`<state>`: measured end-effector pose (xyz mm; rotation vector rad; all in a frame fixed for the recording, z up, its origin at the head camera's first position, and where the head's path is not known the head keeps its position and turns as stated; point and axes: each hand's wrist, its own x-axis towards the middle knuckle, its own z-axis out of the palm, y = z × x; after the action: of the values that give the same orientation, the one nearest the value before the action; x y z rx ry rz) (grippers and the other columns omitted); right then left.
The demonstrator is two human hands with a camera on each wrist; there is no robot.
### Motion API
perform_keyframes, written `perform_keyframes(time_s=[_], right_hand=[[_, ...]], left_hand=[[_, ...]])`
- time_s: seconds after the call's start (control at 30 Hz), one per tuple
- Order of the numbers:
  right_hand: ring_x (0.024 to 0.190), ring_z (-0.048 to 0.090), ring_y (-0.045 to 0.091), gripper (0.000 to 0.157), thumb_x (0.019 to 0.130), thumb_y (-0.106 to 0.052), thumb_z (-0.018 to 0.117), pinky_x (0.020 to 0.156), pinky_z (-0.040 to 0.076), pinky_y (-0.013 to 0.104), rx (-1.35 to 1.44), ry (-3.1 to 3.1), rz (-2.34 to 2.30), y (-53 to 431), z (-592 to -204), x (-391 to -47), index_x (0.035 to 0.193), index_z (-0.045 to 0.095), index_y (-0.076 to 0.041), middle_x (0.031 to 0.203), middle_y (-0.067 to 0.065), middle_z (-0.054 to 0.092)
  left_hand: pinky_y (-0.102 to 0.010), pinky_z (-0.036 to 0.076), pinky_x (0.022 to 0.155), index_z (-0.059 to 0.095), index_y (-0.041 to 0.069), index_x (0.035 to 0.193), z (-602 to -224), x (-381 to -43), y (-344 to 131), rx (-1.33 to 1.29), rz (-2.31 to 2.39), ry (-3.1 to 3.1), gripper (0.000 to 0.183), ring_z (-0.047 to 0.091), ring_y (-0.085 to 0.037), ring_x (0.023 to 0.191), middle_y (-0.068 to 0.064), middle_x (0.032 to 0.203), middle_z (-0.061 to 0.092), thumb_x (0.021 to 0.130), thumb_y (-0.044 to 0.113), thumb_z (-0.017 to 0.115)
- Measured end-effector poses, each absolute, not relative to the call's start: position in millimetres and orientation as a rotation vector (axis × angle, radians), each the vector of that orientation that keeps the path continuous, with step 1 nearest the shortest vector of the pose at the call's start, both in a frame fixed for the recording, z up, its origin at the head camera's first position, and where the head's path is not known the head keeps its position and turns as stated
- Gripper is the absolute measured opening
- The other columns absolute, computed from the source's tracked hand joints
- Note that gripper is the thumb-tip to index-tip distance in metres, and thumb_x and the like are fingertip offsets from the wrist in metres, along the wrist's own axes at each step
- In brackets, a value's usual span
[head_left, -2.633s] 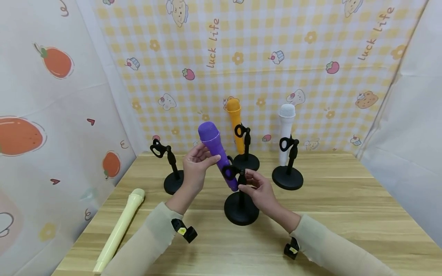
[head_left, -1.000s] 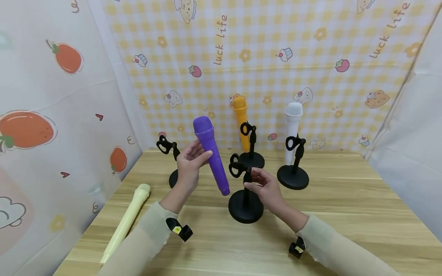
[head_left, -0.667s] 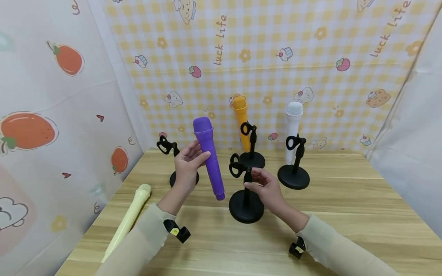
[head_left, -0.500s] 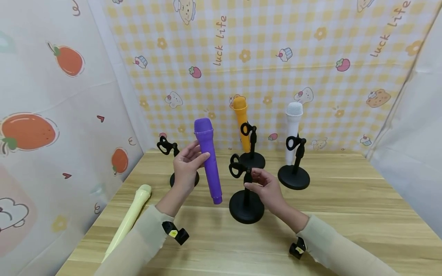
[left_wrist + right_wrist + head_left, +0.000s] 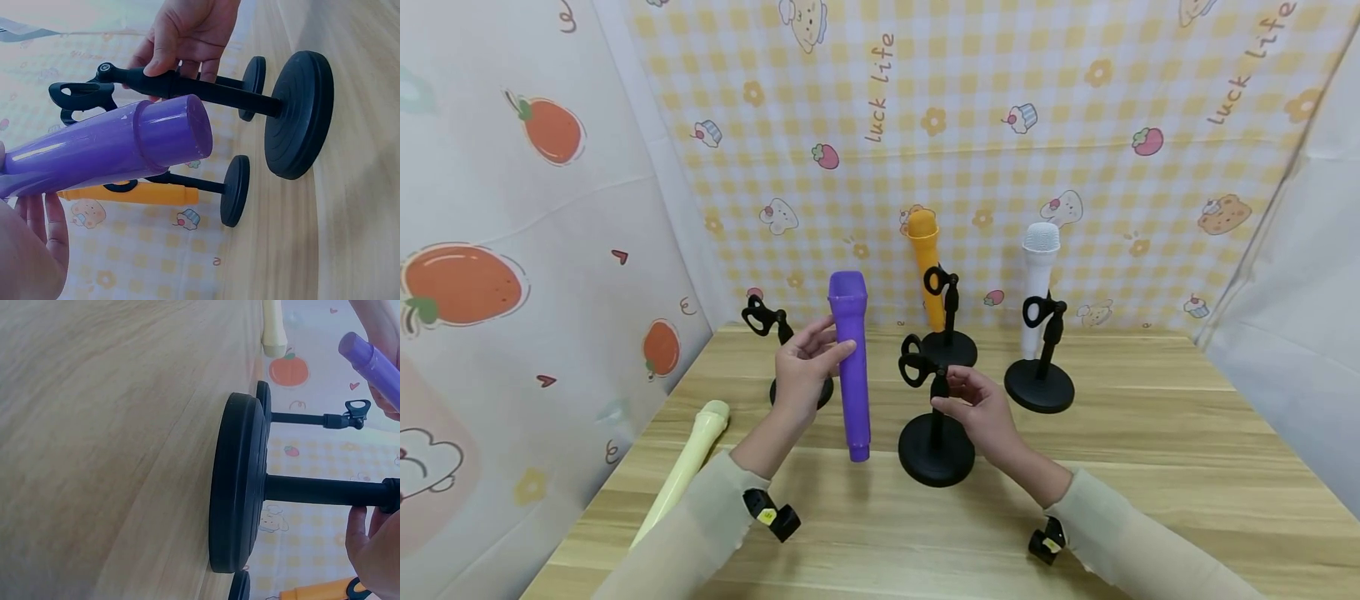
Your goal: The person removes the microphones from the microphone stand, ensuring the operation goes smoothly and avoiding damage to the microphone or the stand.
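My left hand (image 5: 805,367) grips a purple microphone (image 5: 853,375) around its body. The microphone is nearly upright, head at the top, its tail end above the table. To its right, a black microphone stand (image 5: 936,450) rests on its round base with its ring clip unfilled. The fingers and thumb of my right hand (image 5: 981,412) pinch that stand's post just below the clip. In the left wrist view, the tail of the purple microphone (image 5: 125,144) overlaps the view of the stand's clip (image 5: 81,97).
Behind are an orange microphone (image 5: 922,233) in one stand and a white microphone (image 5: 1040,258) in another. A further stand (image 5: 763,317) with an unfilled clip is partly behind my left hand. A pale yellow microphone (image 5: 692,450) lies at the left of the wooden table (image 5: 1135,500).
The purple microphone came away from the front stand's clip, moved left and lower, and turned from tilted to nearly upright. My right hand stays on the stand; the head view shifted slightly.
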<state>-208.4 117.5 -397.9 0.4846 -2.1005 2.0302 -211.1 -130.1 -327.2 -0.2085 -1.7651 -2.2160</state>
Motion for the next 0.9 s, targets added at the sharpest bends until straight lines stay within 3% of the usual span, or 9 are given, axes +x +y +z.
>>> perform_keyframes(time_s=[0.23,0.9], right_hand=[[0.092,0.059,0.021,0.035,0.082,0.006,0.074,0.077,0.056,0.028,0.479,-2.094,2.069,117.3,-395.6,-206.9,0.114,0.062,0.002,0.104,0.014,0.058],[0.093,0.060,0.021,0.035,0.083,0.007,0.072,0.079,0.056,0.032,0.450,-2.119,2.104,117.3,-390.2,-205.6,0.116,0.061,0.002,0.104,0.014,0.057]], left_hand=[[-0.023,0.053,0.058,0.062,0.005,0.128,-330.8,-208.8,-135.0,-0.156,-2.256,-1.801,0.048,0.066,-0.014,0.074,-0.001,0.093,0.070,0.082,0.002,0.076],[-0.027,0.056,0.062,0.063,0.009,0.127,-346.2,-201.4,-151.7,0.036,-2.254,-1.962,0.049,0.067,-0.014,0.075,-0.001,0.093,0.068,0.081,0.009,0.079]])
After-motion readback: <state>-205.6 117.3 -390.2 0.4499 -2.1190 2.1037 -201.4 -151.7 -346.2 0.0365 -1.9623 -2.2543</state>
